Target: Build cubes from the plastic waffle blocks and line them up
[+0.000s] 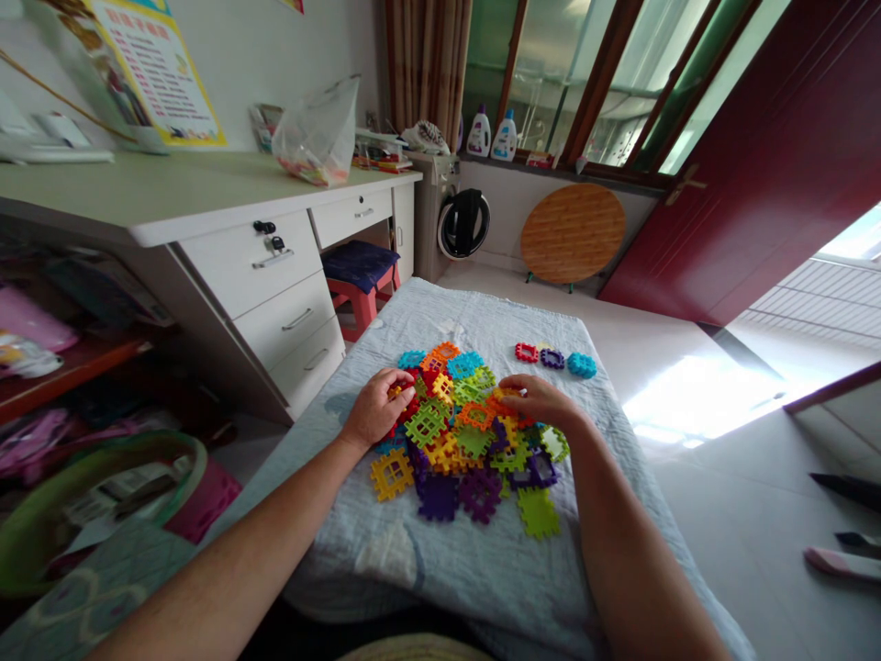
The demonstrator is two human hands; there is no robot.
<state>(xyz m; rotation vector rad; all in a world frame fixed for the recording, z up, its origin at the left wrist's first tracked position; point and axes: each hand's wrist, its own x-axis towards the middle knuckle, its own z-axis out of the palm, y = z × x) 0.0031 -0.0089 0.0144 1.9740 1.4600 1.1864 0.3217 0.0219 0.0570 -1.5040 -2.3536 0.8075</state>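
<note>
Both bare forearms are slanting inward from the lower part of the view toward a low pile of multicoloured interlocking plastic tiles (473, 441), which is lying near the middle of a desk draped in pale blue-grey cloth (502, 574). The left hand (377, 406) is resting at the pile's left edge, its back facing upward, its fingers curving inward and its thumb sitting slightly apart from them. The right hand (540, 399) is arching over the pile's right side, its fingers pointing left beside an orange plastic tile (496, 404). Both hands are forming narrow curves; whether either is gripping a tile cannot be told, as the fingertips are merging with the pile. Beyond the right hand, a red square plastic frame (527, 346), a dark purple piece (552, 365) and a bright blue piece (582, 365) are lying in a row, apart from the pile.
</note>
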